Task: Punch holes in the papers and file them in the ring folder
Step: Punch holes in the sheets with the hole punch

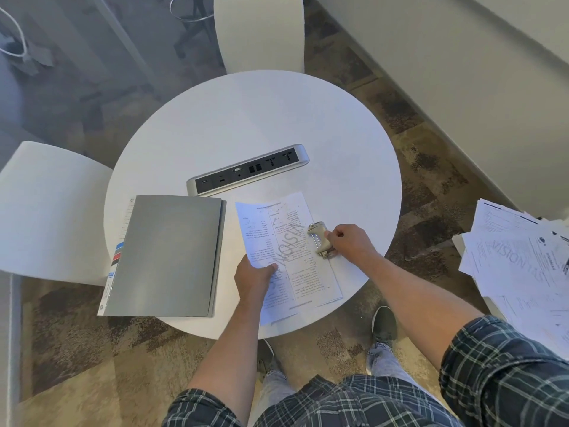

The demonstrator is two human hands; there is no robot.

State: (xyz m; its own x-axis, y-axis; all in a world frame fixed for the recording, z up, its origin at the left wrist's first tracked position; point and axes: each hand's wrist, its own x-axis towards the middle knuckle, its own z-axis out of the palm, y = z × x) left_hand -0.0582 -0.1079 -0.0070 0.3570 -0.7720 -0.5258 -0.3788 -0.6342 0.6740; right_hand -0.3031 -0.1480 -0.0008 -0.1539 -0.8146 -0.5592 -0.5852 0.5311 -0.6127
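Left hand: the left hand grips the near left corner of the papers, thumb on top, fingers curled under the lifted sheet edge.
Right hand: the right hand rests on the hole punch, fingers curled over its lever.
Hole punch: beige and metal, seated on the right long edge of the papers, near the middle of that edge.
Papers: a small printed stack, lying on the round white table near its front edge; the left side is raised off the surface.
Ring folder: the grey ring folder lies closed and flat, just left of the papers, its near corner overhanging the table edge.
Power strip: a socket panel lies across the table centre, beyond both folder and papers.
Surroundings: a loose paper pile lies to the right, apart from the table; white chairs stand at left and beyond.
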